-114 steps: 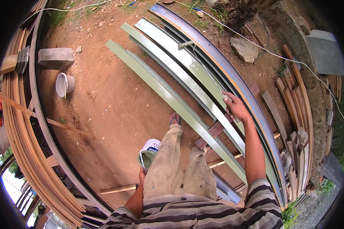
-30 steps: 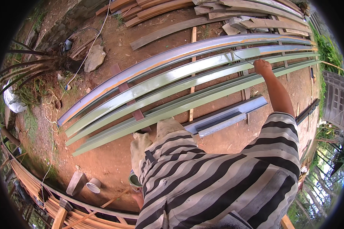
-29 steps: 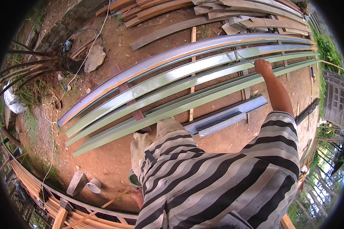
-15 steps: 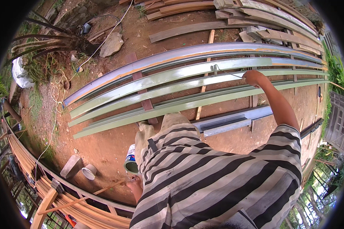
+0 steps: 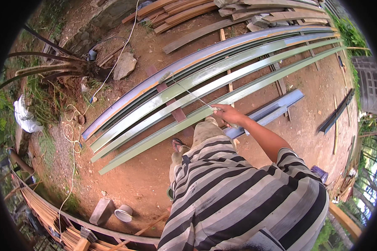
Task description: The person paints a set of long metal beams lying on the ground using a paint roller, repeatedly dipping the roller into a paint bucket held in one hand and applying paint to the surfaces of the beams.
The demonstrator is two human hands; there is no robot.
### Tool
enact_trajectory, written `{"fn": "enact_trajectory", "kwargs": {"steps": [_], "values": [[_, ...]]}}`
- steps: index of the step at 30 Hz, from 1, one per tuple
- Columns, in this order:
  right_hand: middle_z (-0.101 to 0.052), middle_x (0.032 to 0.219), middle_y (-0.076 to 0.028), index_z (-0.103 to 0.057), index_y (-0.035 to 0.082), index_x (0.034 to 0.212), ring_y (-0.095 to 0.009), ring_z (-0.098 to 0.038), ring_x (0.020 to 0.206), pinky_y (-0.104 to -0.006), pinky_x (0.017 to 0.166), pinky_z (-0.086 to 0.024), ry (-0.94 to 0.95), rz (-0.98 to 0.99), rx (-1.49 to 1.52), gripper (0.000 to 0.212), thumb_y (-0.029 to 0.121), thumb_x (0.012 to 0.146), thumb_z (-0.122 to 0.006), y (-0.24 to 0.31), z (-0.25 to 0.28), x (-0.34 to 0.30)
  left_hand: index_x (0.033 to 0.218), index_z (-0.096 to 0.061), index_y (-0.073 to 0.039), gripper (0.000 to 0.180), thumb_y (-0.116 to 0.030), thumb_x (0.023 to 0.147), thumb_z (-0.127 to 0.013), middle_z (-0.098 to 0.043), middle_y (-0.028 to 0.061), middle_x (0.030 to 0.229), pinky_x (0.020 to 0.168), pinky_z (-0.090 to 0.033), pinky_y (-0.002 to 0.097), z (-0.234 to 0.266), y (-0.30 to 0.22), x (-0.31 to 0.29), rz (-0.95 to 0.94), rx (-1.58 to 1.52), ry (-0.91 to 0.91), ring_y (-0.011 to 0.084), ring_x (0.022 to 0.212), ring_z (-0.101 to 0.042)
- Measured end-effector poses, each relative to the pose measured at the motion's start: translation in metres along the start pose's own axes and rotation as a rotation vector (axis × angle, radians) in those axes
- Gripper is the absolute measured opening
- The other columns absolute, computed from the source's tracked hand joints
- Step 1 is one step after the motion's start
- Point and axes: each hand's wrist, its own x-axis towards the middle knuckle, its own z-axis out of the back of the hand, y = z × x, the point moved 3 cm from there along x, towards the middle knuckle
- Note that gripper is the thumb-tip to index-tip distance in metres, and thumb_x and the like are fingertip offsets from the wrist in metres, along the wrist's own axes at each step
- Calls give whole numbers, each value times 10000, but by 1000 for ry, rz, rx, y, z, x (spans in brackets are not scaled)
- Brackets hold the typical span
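My right hand (image 5: pixel 227 114) is closed around the handle of a long-shafted paint roller (image 5: pixel 191 93). The roller's head (image 5: pixel 166 77) is over the far metal beam (image 5: pixel 125 105), which is bluish-grey with an orange edge; contact cannot be told. Nearer to me lies a wet-looking light green beam (image 5: pixel 155 100), then more green beams (image 5: pixel 155 141), side by side across wooden supports. Of my left hand (image 5: pixel 169 208) only a sliver shows beside my shirt, its fingers hidden. Near it, the green-smeared rim of a paint can (image 5: pixel 170 192) peeks out by my leg.
Unpainted grey metal channels (image 5: pixel 268 113) lie right of my legs. A whitish tub (image 5: pixel 123 213) and a block (image 5: pixel 101 211) are at lower left. Stacked boards (image 5: pixel 188 16) and a rock (image 5: pixel 125 66) lie beyond the beams. A pale cable (image 5: pixel 73 171) runs along the left.
My right hand has come left and nearer my body, and the roller head has moved left along the beams. My view has shifted; the left hand and paint can are now mostly hidden.
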Motion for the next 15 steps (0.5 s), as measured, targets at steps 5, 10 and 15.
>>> {"fn": "enact_trajectory", "kwargs": {"steps": [5, 10, 15], "values": [[-517, 638, -12, -429, 214, 1546, -119, -505, 440, -294, 397, -432, -62, -32, 335, 549, 261, 1027, -604, -50, -116, -93, 813, -565, -120, 281, -376, 927, -588, -557, 3, 711, 673, -545, 386, -7, -73, 46, 34, 119, 32, 184, 654, -562], [-517, 650, -5, -399, 161, 1556, -103, -493, 440, -268, 400, -416, -82, -1, 384, 590, 197, 1014, -630, -97, -163, -165, 793, -561, -130, 317, -410, 938, -592, -554, -1, 685, 635, -548, 389, -35, -113, 72, 57, 218, 74, 182, 624, -553], [-529, 670, -9, -389, 137, 1553, -100, -521, 476, -263, 423, -429, -185, 26, 415, 645, 167, 978, -680, -145, -169, -219, 786, -554, -153, 318, -413, 968, -549, -521, -14, 640, 612, -542, 364, -72, -127, 78, -65, 322, 187, 165, 587, -530]]}}
